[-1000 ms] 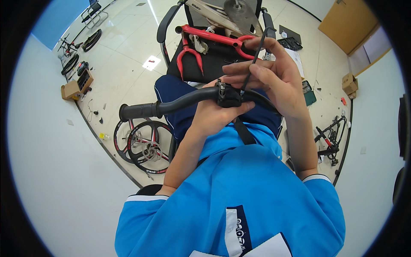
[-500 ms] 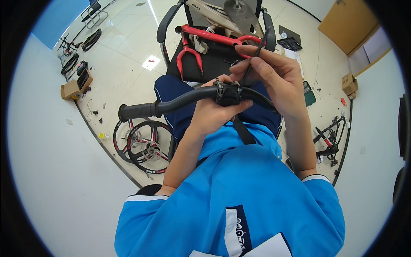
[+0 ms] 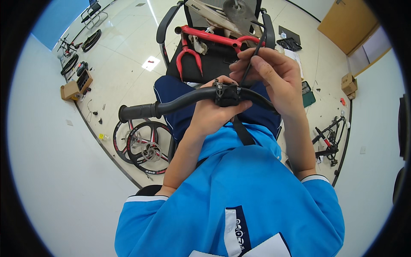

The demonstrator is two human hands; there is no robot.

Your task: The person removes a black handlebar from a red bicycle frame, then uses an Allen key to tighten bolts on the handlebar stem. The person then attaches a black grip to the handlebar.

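Across my lap lies a black bicycle handlebar [image 3: 184,97] with a ribbed grip [image 3: 138,112] at its left end. My left hand [image 3: 212,115] is closed around the black stem clamp [image 3: 227,95] at the bar's middle, thumb along its near side. Between the thumb and fingers of my right hand [image 3: 279,76] is a long black hex key [image 3: 251,64], its short bent end up. The key's lower tip meets a bolt at the clamp's right side. Part of the bar's right side is hidden behind my right hand and forearm.
Ahead, a black chair [image 3: 171,30] bears a red bicycle frame [image 3: 209,36], a red fork [image 3: 189,58] and a beige frame [image 3: 214,16]. Spoked wheels [image 3: 150,147] lie at left, near an open cardboard box [image 3: 71,91]. A black frame [image 3: 330,139] stands at right.
The hex key has turned in my right hand, so its bent upper end now points left. My right fingers have shifted slightly. My left hand and the bar stay in place.
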